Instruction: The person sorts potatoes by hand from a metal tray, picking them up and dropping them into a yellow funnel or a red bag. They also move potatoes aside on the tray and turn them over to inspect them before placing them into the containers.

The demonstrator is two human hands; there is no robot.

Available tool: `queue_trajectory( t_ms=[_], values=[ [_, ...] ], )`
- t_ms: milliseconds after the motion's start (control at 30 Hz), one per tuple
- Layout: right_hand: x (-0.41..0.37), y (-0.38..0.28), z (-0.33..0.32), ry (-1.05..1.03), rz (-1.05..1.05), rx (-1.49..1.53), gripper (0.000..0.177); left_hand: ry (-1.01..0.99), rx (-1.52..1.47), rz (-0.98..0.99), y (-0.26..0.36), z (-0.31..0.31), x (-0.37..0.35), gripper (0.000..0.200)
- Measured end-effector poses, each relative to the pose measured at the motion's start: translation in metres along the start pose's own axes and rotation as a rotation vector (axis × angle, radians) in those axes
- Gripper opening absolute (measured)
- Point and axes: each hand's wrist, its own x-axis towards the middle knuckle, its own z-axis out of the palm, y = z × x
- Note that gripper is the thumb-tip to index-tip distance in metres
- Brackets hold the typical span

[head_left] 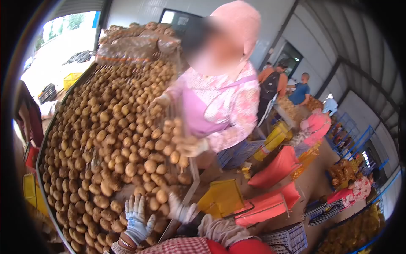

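1. your left hand [138, 224] is flat and let go, back side up, with its fingers spread over the potatoes [131, 169] at the near end of the tabletop [195, 174]. it wears a white and blue glove, and there is a band on the wrist.
2. your right hand [181, 209] wears a pale glove too. its fingers look stretched out, not curled round anything. it is just beside some potatoes near the tabletop's right edge. it is blurry, so you cannot tell if it touches them.
3. the potatoes are brown and round, and they cover most of the tabletop, from your hands up to the far end. some have dark dirt on them.
4. big see-through sacks [133, 47] lie at the far end of the tabletop, behind the loose potatoes.
5. a co-worker [222, 95] in a pink hood, a flowery top and a purple apron leans over the right side. one gloved hand is over the potatoes in the middle, and the other is at the potatoes by the right edge.
6. on the floor, to the right of the tabletop, you can see a yellow bag [222, 197], two red-pink bags [274, 167] and a blue and white basket [286, 238].
7. another person [30, 112] stands past the left edge. more people [302, 89] are far back on the right.
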Motion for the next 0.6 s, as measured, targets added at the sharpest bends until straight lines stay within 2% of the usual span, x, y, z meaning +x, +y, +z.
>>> queue_trajectory(
  t_ms=[100, 133, 167, 200, 267, 333, 367, 500, 533, 600],
  values=[
    [-0.036, -0.026, 0.017, -0.088, -0.147, 0.124, 0.059, -0.283, 0.346, -0.109, -0.002, -0.008, -0.039, 0.078],
    [-0.047, -0.033, 0.022, -0.108, -0.174, 0.161, 0.057, -0.227, 0.360, -0.093, -0.020, 0.008, -0.063, 0.079],
    [-0.048, -0.044, 0.016, -0.195, -0.194, 0.015, 0.058, -0.237, 0.425, -0.069, -0.033, 0.016, -0.084, 0.078],
    [-0.061, -0.049, 0.022, -0.195, -0.202, 0.064, 0.060, -0.233, 0.407, -0.129, -0.029, 0.013, -0.090, 0.076],
    [-0.077, -0.057, 0.024, -0.125, -0.218, 0.033, 0.060, -0.228, 0.396, -0.188, -0.030, 0.011, -0.089, 0.075],
    [-0.089, -0.062, 0.019, -0.082, -0.257, -0.033, 0.060, -0.114, 0.433, -0.212, -0.033, 0.018, -0.081, 0.071],
    [-0.092, -0.065, 0.009, -0.056, -0.230, -0.040, 0.060, -0.044, 0.428, -0.213, -0.034, 0.019, -0.077, 0.069],
    [-0.117, -0.068, -0.036, -0.040, -0.154, -0.200, 0.056, 0.029, 0.417, -0.265, -0.031, 0.019, -0.069, 0.065],
    [-0.126, -0.066, -0.051, -0.064, -0.154, -0.185, 0.063, 0.044, 0.416, -0.260, -0.032, 0.020, -0.070, 0.065],
    [-0.148, -0.060, -0.079, -0.027, -0.183, -0.142, 0.062, 0.067, 0.422, -0.258, -0.034, 0.023, -0.073, 0.065]
  ],
)
